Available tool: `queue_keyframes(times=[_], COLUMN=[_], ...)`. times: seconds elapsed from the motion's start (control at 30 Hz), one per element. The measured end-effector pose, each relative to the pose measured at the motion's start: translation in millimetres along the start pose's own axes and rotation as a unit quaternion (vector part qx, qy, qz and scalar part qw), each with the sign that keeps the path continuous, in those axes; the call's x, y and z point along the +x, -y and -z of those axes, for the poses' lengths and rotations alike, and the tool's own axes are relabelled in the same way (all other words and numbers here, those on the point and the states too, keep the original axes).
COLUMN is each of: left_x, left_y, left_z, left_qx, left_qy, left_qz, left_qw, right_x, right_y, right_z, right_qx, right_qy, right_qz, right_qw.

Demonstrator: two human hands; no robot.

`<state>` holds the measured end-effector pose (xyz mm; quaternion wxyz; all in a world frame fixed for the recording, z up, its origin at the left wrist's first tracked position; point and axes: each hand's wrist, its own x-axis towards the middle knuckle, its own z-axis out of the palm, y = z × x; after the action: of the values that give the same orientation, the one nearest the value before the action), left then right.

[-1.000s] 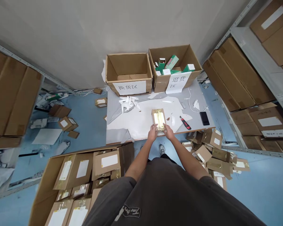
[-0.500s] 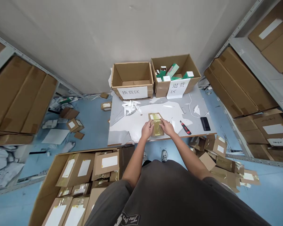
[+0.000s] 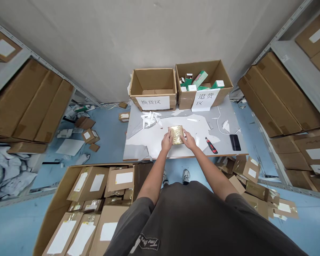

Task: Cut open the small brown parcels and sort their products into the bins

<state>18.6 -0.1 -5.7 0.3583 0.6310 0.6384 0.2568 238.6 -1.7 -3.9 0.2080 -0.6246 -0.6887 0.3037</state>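
Note:
Between my two hands is a small cardboard box (image 3: 176, 134), its upper face covered with shiny yellowish tape. My left hand (image 3: 167, 140) grips its left side, and my right hand (image 3: 188, 139) grips the right side. The box is over the near part of the white-and-grey table (image 3: 160, 151). To the right of my right hand lies a red and black utility knife (image 3: 211, 145). A black phone (image 3: 235, 142) rests farther right, by a white cable. Crumpled white scraps (image 3: 150, 120) lie left of the box.
Two open cartons stand at the table's back: the left carton (image 3: 153, 90), and the right carton (image 3: 225, 80) holding several green-and-white boxes. A big carton (image 3: 52, 199) of parcels is at my lower left. Discarded boxes (image 3: 249, 177) lie on the floor right. Shelves (image 3: 296, 64) flank both sides.
The box has turned in my hands: its white label faced up at the far end before, and now a taped face shows. The camera view has shifted slightly.

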Motion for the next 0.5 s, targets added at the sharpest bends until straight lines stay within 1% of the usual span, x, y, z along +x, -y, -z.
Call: queue_keyframes(times=[0.07, 0.13, 0.2, 0.23, 0.3, 0.4, 0.5], left_x=[-3, -4, -6, -6, -4, 2, 5], left_y=[0, 1, 4, 5, 6, 4, -2], left_z=[-0.4, -0.6, -2.0, -3.4, -7.3, -11.3, -6.0], left_qx=[-0.016, -0.018, -0.006, 0.001, 0.011, 0.017, 0.036], left_qy=[0.018, 0.050, 0.079, 0.083, 0.065, 0.026, 0.020], left_qz=[-0.013, -0.030, -0.042, -0.044, -0.040, -0.035, -0.031], left_qw=[1.000, 0.998, 0.996, 0.996, 0.997, 0.999, 0.999], right_x=[-12, -20, -21, -20, -13, -1, 4], right_y=[-4, -8, -11, -11, -10, -4, 3], right_z=[-1, -2, -5, -7, -12, -18, -15], right_qx=[-0.002, -0.002, -0.001, -0.001, -0.001, -0.004, -0.017], right_qy=[0.017, 0.023, 0.016, 0.013, 0.007, -0.009, -0.027], right_qz=[0.019, 0.038, 0.049, 0.051, 0.045, 0.008, -0.014], right_qw=[1.000, 0.999, 0.999, 0.999, 0.999, 1.000, 0.999])
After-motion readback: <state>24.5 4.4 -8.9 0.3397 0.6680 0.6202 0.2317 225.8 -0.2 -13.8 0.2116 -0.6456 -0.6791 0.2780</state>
